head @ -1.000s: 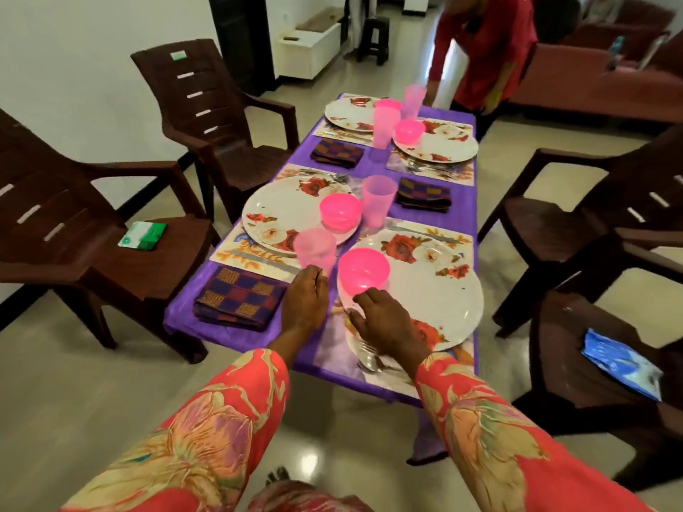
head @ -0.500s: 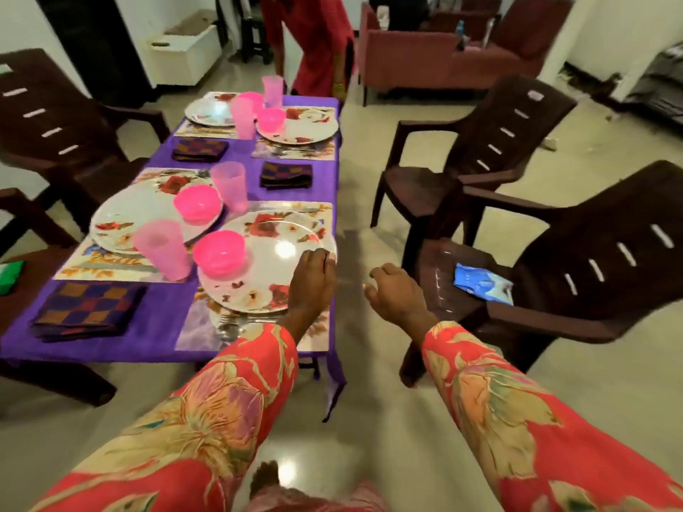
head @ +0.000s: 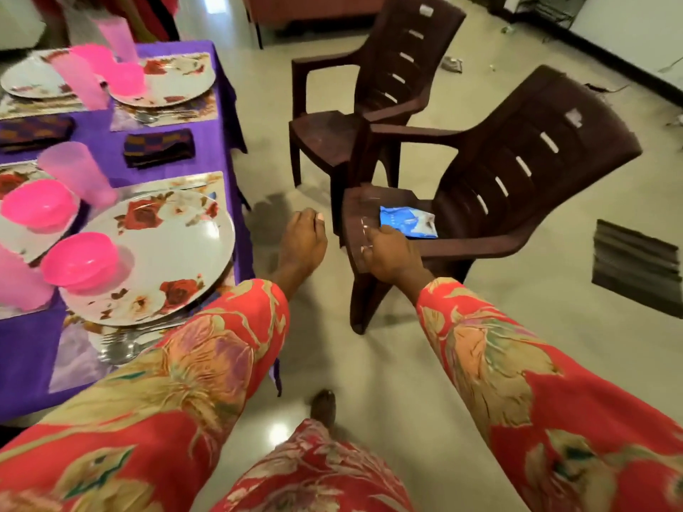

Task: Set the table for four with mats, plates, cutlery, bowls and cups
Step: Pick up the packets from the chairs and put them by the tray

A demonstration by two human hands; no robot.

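— Purple cloth covers the desk (head: 155, 171) along my left edge. What sits on it?

— Nearest me, a floral plate (head: 162, 260) on a mat (head: 210, 182), with a bright pink bowl (head: 79, 262) on its left part. A fork and spoon (head: 122, 345) lie on the mat just below the plate. Left of that I see a second pink bowl (head: 37, 208) on another plate, and a pale pink cup (head: 75, 173) standing between the two settings.

— And further up?

— A dark chequered napkin (head: 159, 147) lies folded on the cloth, then the far setting: another floral plate (head: 173, 81) with a pink bowl (head: 125, 79) and cups, all blurred.

— Where are my hands?

— Both are off the desk, over the floor. My left hand (head: 303, 240) hangs just right of the desk's edge, fingers loosely bent, holding nothing. My right hand (head: 388, 253) is at the front edge of the near brown plastic chair (head: 517, 171), fingers curled; I cannot tell whether it grips the seat or only hovers by it.

— Anything on that chair?

— A blue packet (head: 408, 221) lies on the seat, just beyond my right hand. A second brown chair (head: 388, 86) stands behind it.
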